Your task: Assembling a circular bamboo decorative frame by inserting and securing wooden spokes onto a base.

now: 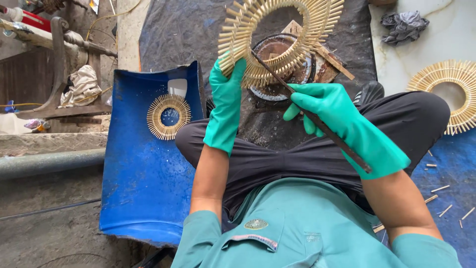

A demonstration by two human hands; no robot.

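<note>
Your left hand point(225, 106), in a green glove, is clamped on the lower-left edge of the big bamboo stick ring point(277, 34), fingers closed around the sticks, holding it up over the round dark tin point(280, 67). Your right hand point(337, 116), also gloved, has its fingers wrapped shut on a long dark rod point(317, 121) whose tip touches the ring's inner edge, just above the tin. Keep the left grip firm so the ring does not twist, keep the rod tip on the inner sticks only, and work directly over the tin so any drips land there, not on your dark trousers point(297, 154). A smaller stick ring point(169, 117) lies left of the tin on a curved blue plastic sheet point(139, 173); another ring point(448, 92) lies well right of the tin on a pale slab point(426, 44), with a crumpled grey rag point(404, 25) above it. The tin sits on a black tarp point(183, 30). Loose stick offcuts point(441, 193) are scattered lower right of the tin on a blue mat. Far left of the tin: grey pipe point(49, 161), rough concrete, old wooden gear. It looks like an outdoor workshop floor.
</note>
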